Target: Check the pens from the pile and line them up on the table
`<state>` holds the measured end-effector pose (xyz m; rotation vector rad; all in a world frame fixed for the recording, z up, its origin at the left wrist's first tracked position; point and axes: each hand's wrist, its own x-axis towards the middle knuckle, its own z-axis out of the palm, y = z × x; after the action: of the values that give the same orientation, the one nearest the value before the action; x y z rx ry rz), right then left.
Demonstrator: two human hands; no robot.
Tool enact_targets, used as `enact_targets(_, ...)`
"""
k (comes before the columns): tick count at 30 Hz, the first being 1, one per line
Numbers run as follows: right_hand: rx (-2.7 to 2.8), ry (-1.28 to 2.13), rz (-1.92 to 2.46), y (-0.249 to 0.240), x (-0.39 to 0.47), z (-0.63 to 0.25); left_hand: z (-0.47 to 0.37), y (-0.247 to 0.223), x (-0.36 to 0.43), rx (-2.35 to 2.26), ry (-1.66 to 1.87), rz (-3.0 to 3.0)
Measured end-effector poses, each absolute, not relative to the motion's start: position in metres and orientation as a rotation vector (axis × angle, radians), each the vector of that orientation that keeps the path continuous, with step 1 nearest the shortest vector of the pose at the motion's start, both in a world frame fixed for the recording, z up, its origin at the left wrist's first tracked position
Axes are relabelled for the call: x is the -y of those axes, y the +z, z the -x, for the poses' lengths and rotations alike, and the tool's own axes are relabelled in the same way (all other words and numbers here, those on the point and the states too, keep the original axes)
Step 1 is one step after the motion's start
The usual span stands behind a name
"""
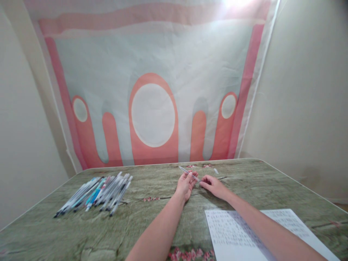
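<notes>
A slim clear pen (183, 169) slants between my two hands above the middle of the table. Its upper left end sticks out past my left hand (186, 184), whose fingers are closed around the barrel. The fingertips of my right hand (213, 185) pinch the lower right end of the same pen. Beyond my right hand, a small pale pen cap (216, 171) lies on the table.
Many pens (95, 192) lie in a loose pile at the left of the table (130, 232). A sheet of paper (228, 237) with rows of handwriting lies at the front right, under my right forearm. A patterned cloth (185, 54) hangs behind the table.
</notes>
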<state>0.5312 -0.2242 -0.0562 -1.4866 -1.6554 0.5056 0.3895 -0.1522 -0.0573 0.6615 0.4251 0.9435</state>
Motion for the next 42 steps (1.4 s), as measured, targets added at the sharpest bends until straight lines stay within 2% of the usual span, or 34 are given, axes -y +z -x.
enact_targets(42, 1.712, 0.401, 1.508, -0.0567, 0.2249, -0.5313, -0.3896, -0.0587, 0.1523, -0.402, 0.936, -0.665)
